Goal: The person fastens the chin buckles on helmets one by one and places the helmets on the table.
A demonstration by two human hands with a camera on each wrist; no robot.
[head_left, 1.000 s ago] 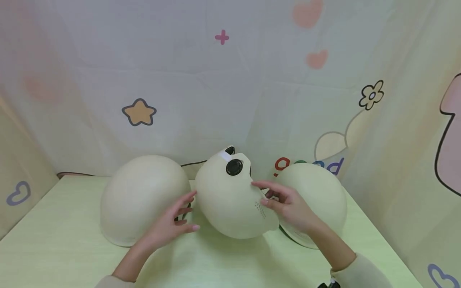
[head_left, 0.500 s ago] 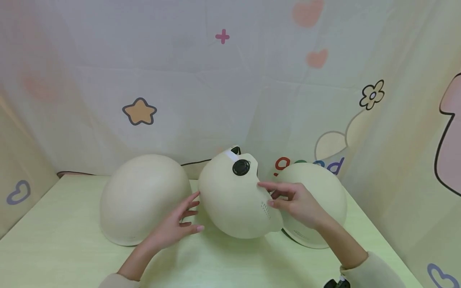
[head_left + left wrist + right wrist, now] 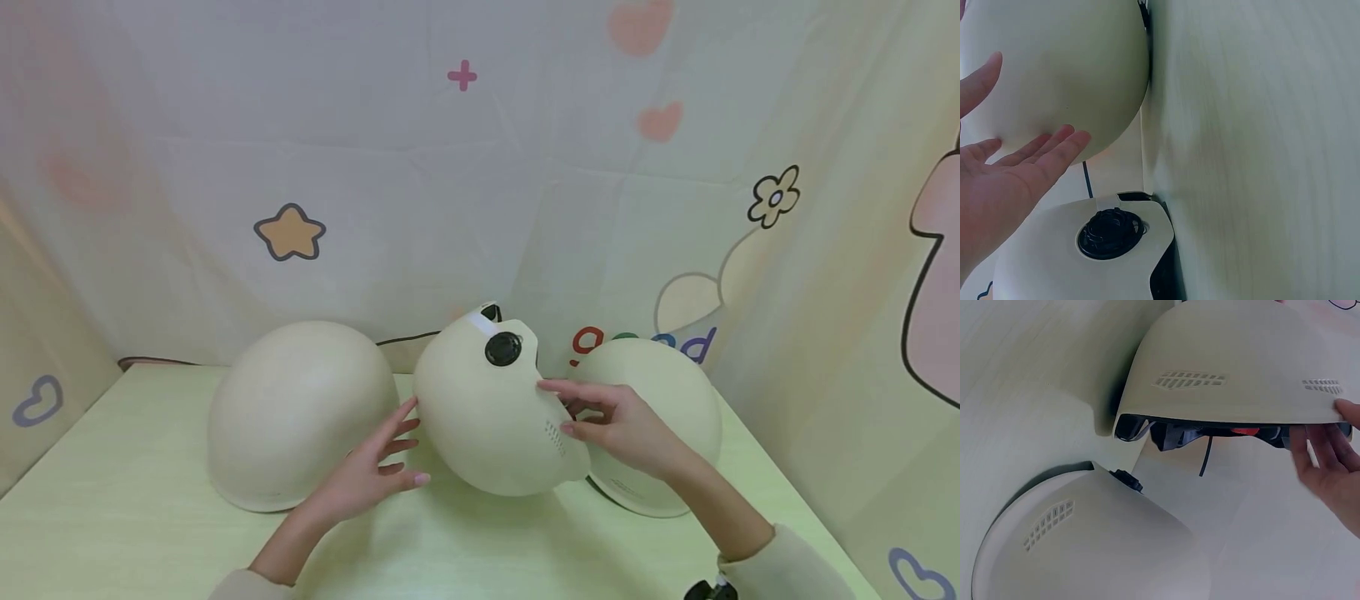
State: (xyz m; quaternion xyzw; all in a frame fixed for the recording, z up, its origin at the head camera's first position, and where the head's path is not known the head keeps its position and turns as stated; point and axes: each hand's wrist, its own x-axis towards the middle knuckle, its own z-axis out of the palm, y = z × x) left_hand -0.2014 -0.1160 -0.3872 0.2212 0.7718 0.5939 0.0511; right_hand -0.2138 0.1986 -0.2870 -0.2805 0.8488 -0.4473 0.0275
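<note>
One tilted helmet (image 3: 487, 417), and it's the right hand (image 3: 633, 431) pinching its rim (image 3: 1210, 420), thumb outside, fingers under, while the left hand (image 3: 366, 475) props extended fingers against the opposite side, presumably so it can't roll from that grip.

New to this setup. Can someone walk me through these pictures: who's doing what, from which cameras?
No machine here: a person works with two bare hands. The widest picture comes from a camera on the head, looking forward and down; the other two come from cameras on each wrist, so they look turned sideways.

Three cream helmets show at the table: a left helmet, a middle helmet, tilted, and a right helmet. The right hand pinches the middle helmet's rim, thumb outside, fingers underneath. The left hand is open at its other side. Whether that helmet is lifted, I can't tell.
</note>
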